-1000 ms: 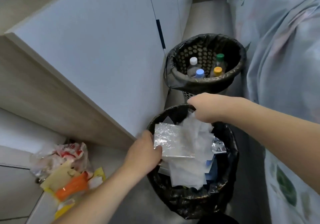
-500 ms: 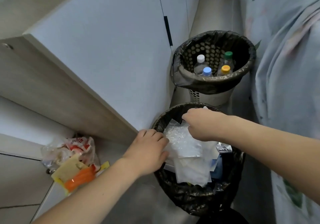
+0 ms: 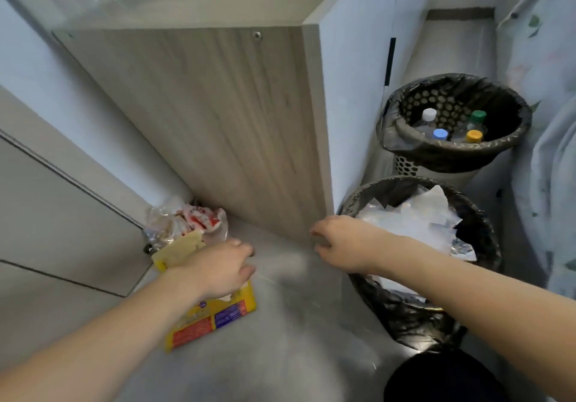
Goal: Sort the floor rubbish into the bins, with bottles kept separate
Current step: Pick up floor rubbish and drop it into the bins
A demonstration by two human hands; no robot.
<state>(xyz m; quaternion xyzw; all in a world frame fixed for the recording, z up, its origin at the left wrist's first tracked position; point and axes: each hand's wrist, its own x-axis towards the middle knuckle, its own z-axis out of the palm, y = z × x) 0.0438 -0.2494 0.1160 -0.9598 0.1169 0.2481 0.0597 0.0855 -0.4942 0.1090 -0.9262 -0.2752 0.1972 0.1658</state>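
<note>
A yellow packet (image 3: 212,320) lies on the grey floor, and my left hand (image 3: 221,269) is over its upper end with fingers curled; a grip is not visible. Behind it sit a pale yellow wrapper (image 3: 177,252) and a crumpled red-and-white plastic bag (image 3: 193,218) in the corner. My right hand (image 3: 339,242) hangs loosely curled and holds nothing, just left of the near black-lined bin (image 3: 486,224), which holds clear plastic wrappers (image 3: 414,218). The far bin (image 3: 452,149) holds several capped bottles (image 3: 439,133).
A wood-sided cabinet (image 3: 233,121) stands between the rubbish corner and the bins. Pale floral fabric (image 3: 554,152) hangs along the right. A dark round object (image 3: 436,380) sits at the bottom edge. Bare grey floor lies between my hands.
Both hands have left the near bin and swung left; the plastic wrappers stay in it. My left hand now reaches the floor rubbish, and the view has turned left.
</note>
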